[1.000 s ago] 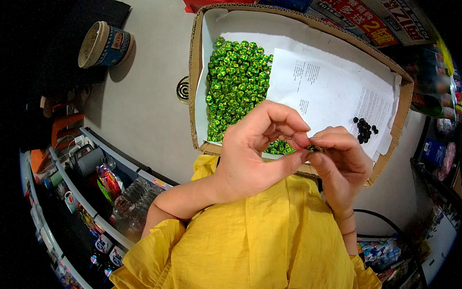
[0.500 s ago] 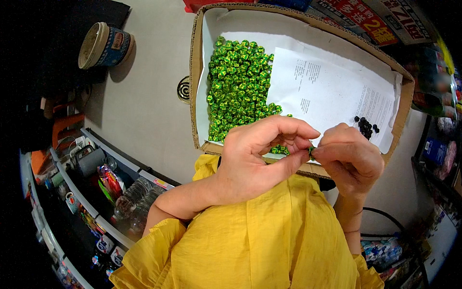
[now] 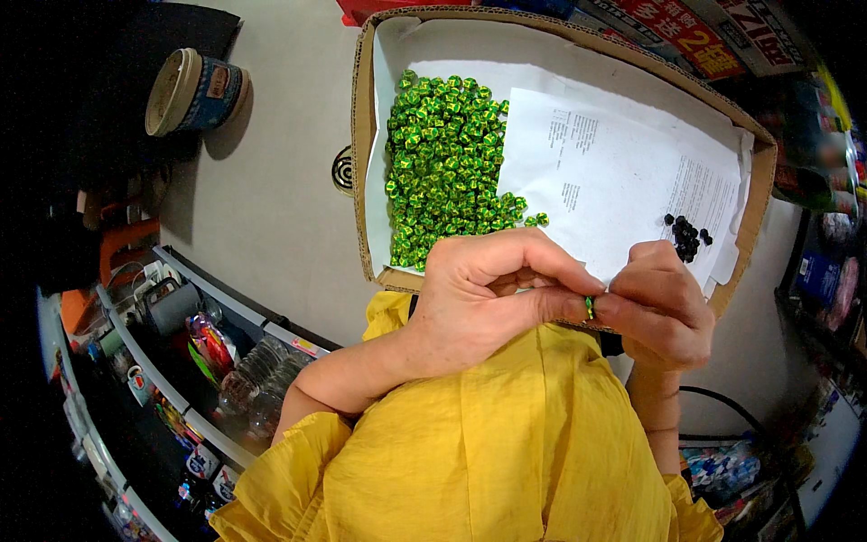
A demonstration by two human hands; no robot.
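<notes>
Between my two hands is a small green-and-yellow foil-wrapped piece [image 3: 590, 308], pinched at the fingertips. My left hand [image 3: 492, 289] has its thumb and forefinger pressed together on one side of it. My right hand [image 3: 657, 305] pinches it from the other side, fingers curled in. Both hands are above the near edge of a shallow cardboard box [image 3: 363, 135]. A large heap of similar green wrapped pieces [image 3: 447, 163] fills the left part of the box. At its right lies a small cluster of dark, round, bare pieces [image 3: 688, 239] on a printed white sheet [image 3: 614, 172].
A blue-and-cream bucket [image 3: 212, 93] stands on the floor at the far left. Shelves edged in grey metal [image 3: 208, 425] with bottles [image 3: 262, 375] run along my left. Crowded goods [image 3: 822, 271] stand at the right, and printed cartons [image 3: 686, 36] at the far right.
My hands have shifted slightly lower. The green piece now shows more clearly between the fingertips, and my left forefinger has come down closer to the thumb.
</notes>
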